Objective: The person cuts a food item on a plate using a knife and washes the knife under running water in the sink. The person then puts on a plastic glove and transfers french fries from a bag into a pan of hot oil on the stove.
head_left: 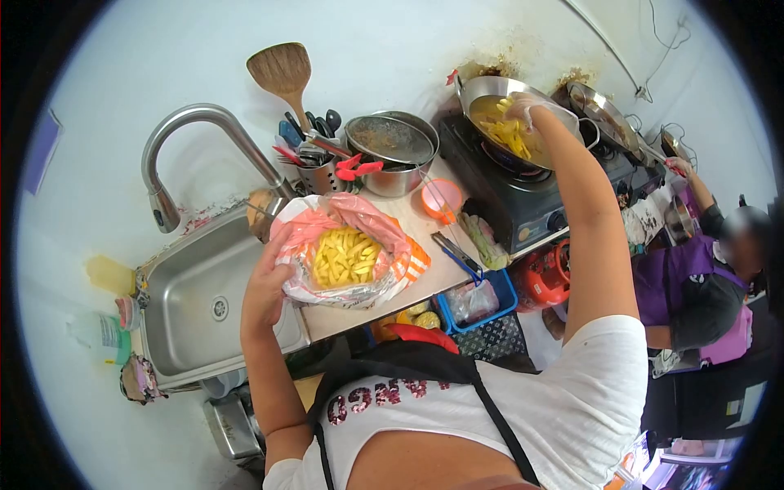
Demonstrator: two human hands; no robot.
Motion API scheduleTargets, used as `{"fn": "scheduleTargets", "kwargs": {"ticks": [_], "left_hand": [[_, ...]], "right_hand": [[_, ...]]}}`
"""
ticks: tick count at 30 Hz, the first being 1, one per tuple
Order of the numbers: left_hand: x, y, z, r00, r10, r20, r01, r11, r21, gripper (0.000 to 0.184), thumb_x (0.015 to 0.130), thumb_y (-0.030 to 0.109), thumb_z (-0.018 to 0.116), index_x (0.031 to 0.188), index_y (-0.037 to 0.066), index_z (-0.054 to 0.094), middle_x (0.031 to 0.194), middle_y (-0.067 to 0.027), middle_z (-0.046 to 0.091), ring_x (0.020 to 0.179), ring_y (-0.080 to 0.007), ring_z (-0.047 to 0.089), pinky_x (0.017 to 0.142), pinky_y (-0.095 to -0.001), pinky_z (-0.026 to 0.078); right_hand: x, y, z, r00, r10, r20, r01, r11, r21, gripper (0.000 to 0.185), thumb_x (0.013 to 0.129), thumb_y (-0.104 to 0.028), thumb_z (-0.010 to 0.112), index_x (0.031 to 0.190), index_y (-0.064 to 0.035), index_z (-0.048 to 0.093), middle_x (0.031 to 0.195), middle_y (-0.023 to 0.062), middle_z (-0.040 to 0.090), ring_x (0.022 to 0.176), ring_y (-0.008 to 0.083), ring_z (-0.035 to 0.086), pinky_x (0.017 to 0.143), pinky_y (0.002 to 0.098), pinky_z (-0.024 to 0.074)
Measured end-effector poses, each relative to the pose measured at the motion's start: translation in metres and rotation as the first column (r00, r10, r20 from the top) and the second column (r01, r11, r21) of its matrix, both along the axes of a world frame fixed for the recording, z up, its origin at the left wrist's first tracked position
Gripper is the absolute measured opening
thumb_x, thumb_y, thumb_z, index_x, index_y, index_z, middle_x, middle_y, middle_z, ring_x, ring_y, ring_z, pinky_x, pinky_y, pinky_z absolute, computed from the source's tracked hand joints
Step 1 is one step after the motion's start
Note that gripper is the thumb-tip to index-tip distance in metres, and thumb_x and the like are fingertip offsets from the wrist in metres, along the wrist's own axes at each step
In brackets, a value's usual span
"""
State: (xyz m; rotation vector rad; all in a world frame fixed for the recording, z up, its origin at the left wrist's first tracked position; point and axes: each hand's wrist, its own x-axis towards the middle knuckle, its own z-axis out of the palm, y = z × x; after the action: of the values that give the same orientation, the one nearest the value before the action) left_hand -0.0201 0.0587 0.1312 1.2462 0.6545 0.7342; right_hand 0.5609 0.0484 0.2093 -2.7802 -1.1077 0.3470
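Note:
My left hand [268,286] grips the side of an open plastic bag [398,269] printed white, red and orange. Raw-looking, pale yellow french fries [345,257] fill it. Over the wok [478,88] on the stove is my right hand [529,108], which seems to wear a thin clear glove. Its fingers are curled, with some fries at the fingertips. More cut fries [512,137] lie just below, in the yellowish oil [487,110].
A steel sink [188,318] with a tall faucet [196,110] is at left. Behind the bag stand a utensil holder [321,175] and a pot with a strainer [390,143]. Tongs [456,251] lie by the stove [531,208]. A co-worker [694,282] in purple stands right, near another pan [608,118].

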Motion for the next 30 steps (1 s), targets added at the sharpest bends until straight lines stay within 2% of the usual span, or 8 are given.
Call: {"fn": "scheduleTargets", "kwargs": {"ticks": [8,11,14,19,23,27,29,30], "left_hand": [[0.000,-0.003,0.002,1.000,-0.002,0.011,0.002,0.999,-0.037,0.066,0.074,-0.003,0.044,0.140,-0.003,0.035,0.144,-0.0131,0.036,0.128,-0.0197,0.040,0.104,-0.0293,0.031],[-0.002,-0.005,0.002,1.000,0.003,0.009,-0.002,0.998,-0.061,0.067,0.074,-0.003,0.044,0.140,-0.002,0.035,0.143,-0.0128,0.036,0.127,-0.0194,0.041,0.103,-0.0291,0.032],[-0.003,-0.006,0.001,1.000,0.007,0.005,-0.006,0.998,-0.057,0.067,0.074,-0.003,0.044,0.140,-0.001,0.035,0.143,-0.0124,0.037,0.126,-0.0192,0.042,0.103,-0.0289,0.033],[-0.003,-0.008,0.004,1.000,0.005,0.002,-0.005,0.998,-0.069,0.067,0.074,-0.003,0.045,0.140,0.000,0.036,0.141,-0.0119,0.039,0.125,-0.0192,0.043,0.102,-0.0292,0.034],[-0.002,-0.010,0.007,1.000,0.012,0.006,-0.011,0.999,-0.052,0.067,0.074,-0.002,0.045,0.140,0.000,0.036,0.140,-0.0120,0.040,0.124,-0.0193,0.044,0.102,-0.0294,0.035],[-0.004,-0.006,0.004,1.000,-0.013,-0.017,0.012,0.998,-0.060,0.070,0.073,-0.002,0.047,0.141,-0.003,0.033,0.146,-0.0132,0.032,0.129,-0.0209,0.040,0.104,-0.0309,0.034],[-0.005,-0.005,0.004,0.999,-0.033,-0.007,0.032,0.997,-0.073,0.069,0.073,-0.001,0.047,0.141,-0.003,0.032,0.146,-0.0132,0.032,0.129,-0.0209,0.040,0.104,-0.0309,0.034],[-0.006,-0.004,0.003,0.999,-0.043,-0.001,0.043,0.996,-0.080,0.069,0.074,-0.001,0.048,0.141,-0.003,0.032,0.146,-0.0132,0.032,0.129,-0.0209,0.040,0.104,-0.0308,0.034]], "right_hand": [[0.043,-0.009,0.007,0.941,0.138,0.310,-0.097,0.985,-0.145,0.047,0.069,-0.029,0.074,0.108,-0.0053,0.064,0.098,0.0142,0.065,0.087,0.0277,0.065,0.069,0.0419,0.0535],[0.030,-0.018,0.019,0.959,-0.030,0.282,0.064,0.992,-0.112,0.039,0.072,-0.030,0.073,0.104,-0.0082,0.067,0.099,0.0111,0.066,0.093,0.0275,0.063,0.078,0.0417,0.0505],[0.118,-0.014,-0.018,0.907,0.249,0.339,-0.177,0.957,-0.229,0.032,0.074,-0.030,0.071,0.100,-0.0114,0.069,0.100,0.0084,0.067,0.096,0.0282,0.062,0.079,0.0413,0.0498],[0.138,-0.010,-0.024,0.882,0.305,0.359,-0.187,0.927,-0.326,0.027,0.074,-0.029,0.070,0.096,-0.0132,0.071,0.104,0.0063,0.065,0.102,0.0271,0.058,0.084,0.0381,0.0474],[0.117,-0.013,-0.012,0.935,0.198,0.296,-0.064,0.911,-0.407,0.023,0.074,-0.026,0.068,0.093,-0.0144,0.072,0.098,0.0075,0.066,0.099,0.0260,0.059,0.083,0.0365,0.0472],[0.143,-0.030,-0.022,0.956,0.215,0.198,-0.187,0.971,-0.150,0.022,0.076,-0.025,0.066,0.093,-0.0112,0.071,0.092,0.0113,0.067,0.087,0.0286,0.063,0.074,0.0417,0.0503],[0.072,-0.042,0.018,0.954,0.113,0.277,-0.065,0.982,-0.178,0.027,0.079,-0.023,0.063,0.099,-0.0053,0.068,0.098,0.0127,0.068,0.088,0.0297,0.066,0.070,0.0442,0.0512],[0.081,-0.043,0.015,0.917,0.199,0.346,-0.134,0.970,-0.203,0.025,0.077,-0.022,0.063,0.096,-0.0077,0.069,0.091,0.0114,0.067,0.081,0.0285,0.064,0.067,0.0422,0.0503]]}}
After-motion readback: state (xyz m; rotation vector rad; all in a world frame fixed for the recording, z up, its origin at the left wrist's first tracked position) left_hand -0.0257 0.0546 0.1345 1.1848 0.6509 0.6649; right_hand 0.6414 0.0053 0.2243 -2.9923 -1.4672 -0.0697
